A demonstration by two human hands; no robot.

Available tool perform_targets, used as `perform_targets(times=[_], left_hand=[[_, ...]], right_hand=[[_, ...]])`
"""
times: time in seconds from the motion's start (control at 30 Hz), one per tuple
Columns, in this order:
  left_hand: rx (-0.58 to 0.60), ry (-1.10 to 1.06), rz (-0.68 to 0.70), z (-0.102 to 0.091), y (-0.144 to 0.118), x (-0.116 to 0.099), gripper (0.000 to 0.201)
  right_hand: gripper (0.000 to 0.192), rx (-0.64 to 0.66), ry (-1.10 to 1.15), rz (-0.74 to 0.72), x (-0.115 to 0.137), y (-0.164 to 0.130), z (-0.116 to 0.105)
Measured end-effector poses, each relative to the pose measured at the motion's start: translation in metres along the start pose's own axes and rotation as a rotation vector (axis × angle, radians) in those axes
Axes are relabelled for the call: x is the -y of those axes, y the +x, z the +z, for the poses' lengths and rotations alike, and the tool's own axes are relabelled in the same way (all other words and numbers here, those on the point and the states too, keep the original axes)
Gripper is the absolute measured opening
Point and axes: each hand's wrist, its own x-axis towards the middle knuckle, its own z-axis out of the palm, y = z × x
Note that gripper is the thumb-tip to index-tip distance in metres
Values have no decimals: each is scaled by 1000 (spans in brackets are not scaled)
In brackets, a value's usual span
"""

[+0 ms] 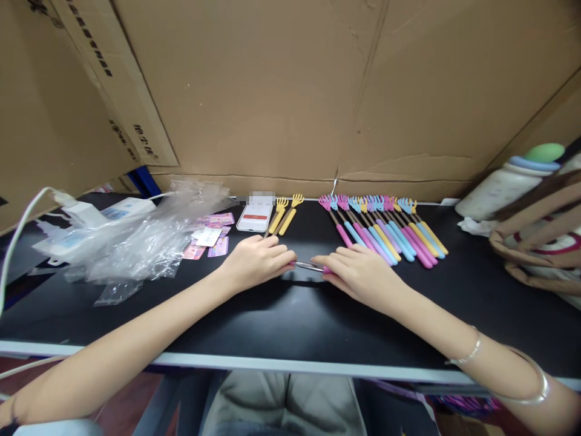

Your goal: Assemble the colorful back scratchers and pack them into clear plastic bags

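Note:
Between my two hands, just above the table, stretches a back scratcher (309,266) with a metal rod and pink ends. My left hand (256,261) is closed around its left end, mostly covering it. Around the pink part at its right end, my right hand (363,275) is closed. Beyond my left hand lie a couple of yellow back scratchers (287,221). Past my right hand, several back scratchers (385,233) in pink, blue, yellow and purple lie side by side, claws toward the cardboard.
Clear plastic bags (149,242) lie over a white power strip (127,209) at left. Small printed cards (218,247) and a phone (255,217) sit beside them. A bottle (503,191) and a brown-handled bag (535,242) stand at right. Cardboard (272,91) walls the back.

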Motion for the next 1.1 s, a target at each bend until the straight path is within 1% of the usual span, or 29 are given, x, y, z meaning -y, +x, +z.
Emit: perform_targets(times=[0.1, 0.17, 0.23, 0.33, 0.4, 0.5, 0.6, 0.67, 0.73, 0.8, 0.9, 1.0, 1.1], left_hand=[[-2, -36, -12, -1, 0, -1, 24], [1, -70, -52, -3, 0, 1, 22], [19, -104, -106, -5, -1, 5, 24], [94, -149, -198, -6, -5, 14, 34], [157, -169, -235, -6, -8, 18, 35], [203, -210, -246, -3, -10, 21, 22], [185, -275, -244, 2, -11, 18, 9], [172, -305, -243, 5, -10, 14, 8], [164, -314, -233, 7, -9, 11, 8], [154, -310, -218, 8, -9, 11, 11], [144, -314, -209, 8, -9, 11, 15], [151, -320, -199, 7, -9, 12, 15], [153, -322, -188, 7, -9, 12, 15]], right_hand=[[22, 61, 79, 4, 3, -1, 1], [23, 98, 147, 6, 1, -2, 0], [24, 137, 210, 25, -3, -3, -5], [26, 223, 255, 117, -11, -3, -15], [25, 274, 279, 179, -20, -2, -23], [24, 295, 397, 229, -39, 1, -33], [28, 241, 544, 310, -60, 9, -36], [31, 160, 537, 365, -72, 19, -32], [31, 107, 425, 411, -82, 31, -23], [29, 126, 282, 484, -88, 43, -10], [30, 185, 124, 556, -88, 55, 12], [31, 240, 45, 530, -81, 58, 30], [31, 261, -5, 475, -74, 55, 41]])
